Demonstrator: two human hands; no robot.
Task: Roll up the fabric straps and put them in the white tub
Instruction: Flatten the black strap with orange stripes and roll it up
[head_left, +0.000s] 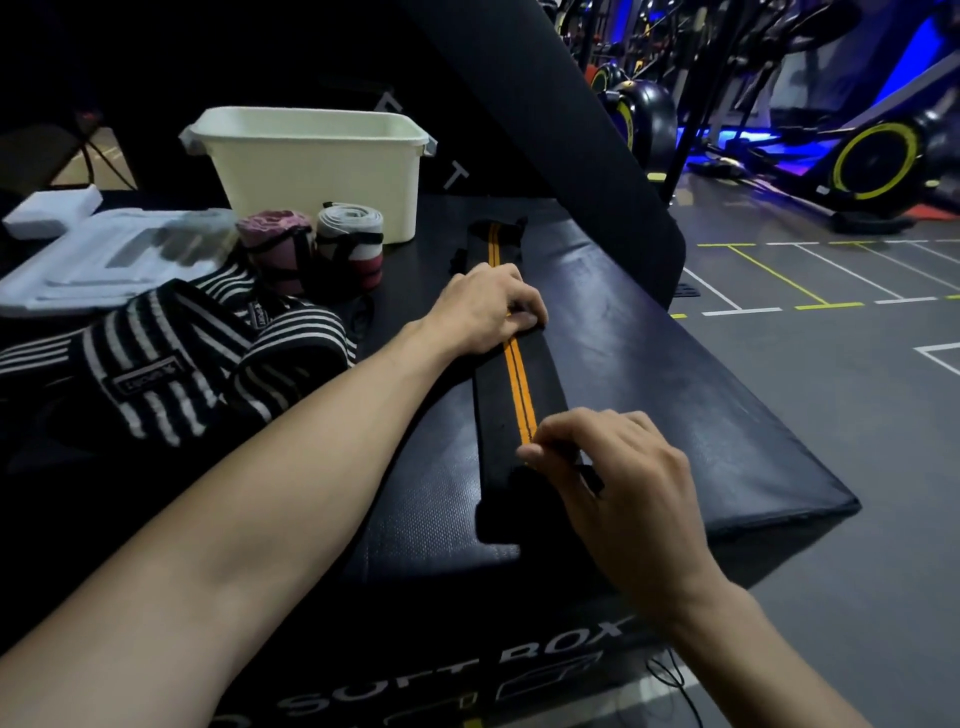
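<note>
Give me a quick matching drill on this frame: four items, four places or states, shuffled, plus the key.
Items:
1. white tub
2. orange-striped strap
3. pink roll
4. black-and-white straps

States:
A. rolled up, standing in front of the tub
B. lying flat and straight, with the left hand and the right hand on it
C. unrolled in a loose heap at the left
D. standing at the far end of the black box

Pairs: 1-D, 2-B, 3-A, 4-C
</note>
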